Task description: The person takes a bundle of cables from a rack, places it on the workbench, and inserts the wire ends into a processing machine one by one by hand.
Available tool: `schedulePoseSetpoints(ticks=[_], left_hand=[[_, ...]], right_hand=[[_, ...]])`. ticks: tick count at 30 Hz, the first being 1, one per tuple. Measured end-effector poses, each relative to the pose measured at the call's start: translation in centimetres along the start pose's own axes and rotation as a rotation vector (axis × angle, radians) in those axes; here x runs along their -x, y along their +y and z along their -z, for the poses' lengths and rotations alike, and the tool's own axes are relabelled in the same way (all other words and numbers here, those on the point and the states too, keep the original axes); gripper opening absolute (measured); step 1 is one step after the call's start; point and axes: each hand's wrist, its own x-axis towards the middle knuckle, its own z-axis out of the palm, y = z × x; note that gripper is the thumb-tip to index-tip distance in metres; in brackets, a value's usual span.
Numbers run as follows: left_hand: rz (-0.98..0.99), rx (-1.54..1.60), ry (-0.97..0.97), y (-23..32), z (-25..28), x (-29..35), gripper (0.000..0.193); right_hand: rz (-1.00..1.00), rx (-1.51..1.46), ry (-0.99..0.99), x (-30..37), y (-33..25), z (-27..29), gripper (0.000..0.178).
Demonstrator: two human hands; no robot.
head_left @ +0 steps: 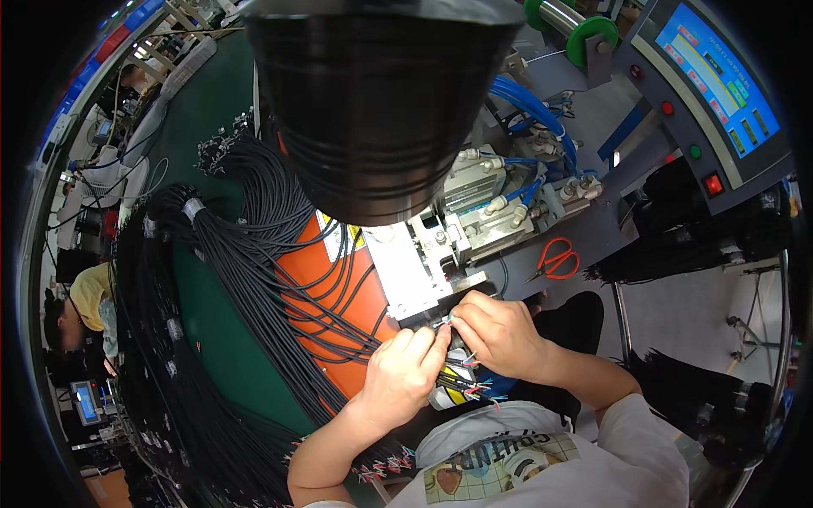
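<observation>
Both of my hands meet at the front edge of a metal wire-processing machine [406, 271]. My left hand [400, 372] is closed, its thumb and forefinger pinched on the thin coloured wires [446, 321] at a cable's end. From the other side, my right hand [501, 334] closes its fingertips on the same small wires. The fingers hide most of them. Just below the hands, several black cables stick out with bared red, blue and white wire ends [481, 388]. Black cables [339, 326] also run in from the left, passing under my left hand.
Large bundles of black cables [246, 279] lie across an orange mat [318, 292] and a green tabletop [222, 360]. A dark cylinder [373, 110] blocks the upper middle. Red-handled scissors [559, 261] rest right of the machine. A control screen [720, 76] stands upper right; more bundles hang at right.
</observation>
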Motion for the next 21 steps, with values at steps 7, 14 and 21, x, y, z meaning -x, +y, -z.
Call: schedulePoseSetpoints(ticks=[7,14,21], left_hand=[[-0.032,-0.158,-0.15,0.5,0.7,-1.1,0.041],[-0.022,-0.066,-0.103,-0.2,0.5,-0.9,0.044],[0.165,0.133,0.149,-0.7,0.2,0.6,0.045]], right_hand=[[0.085,0.216,-0.063,-0.5,-0.4,0.4,0.012],[0.074,-0.015,0.099,-0.3,0.5,-0.3,0.008],[-0.322,-0.477,-0.123,-1.0,1.9,0.0,0.01]])
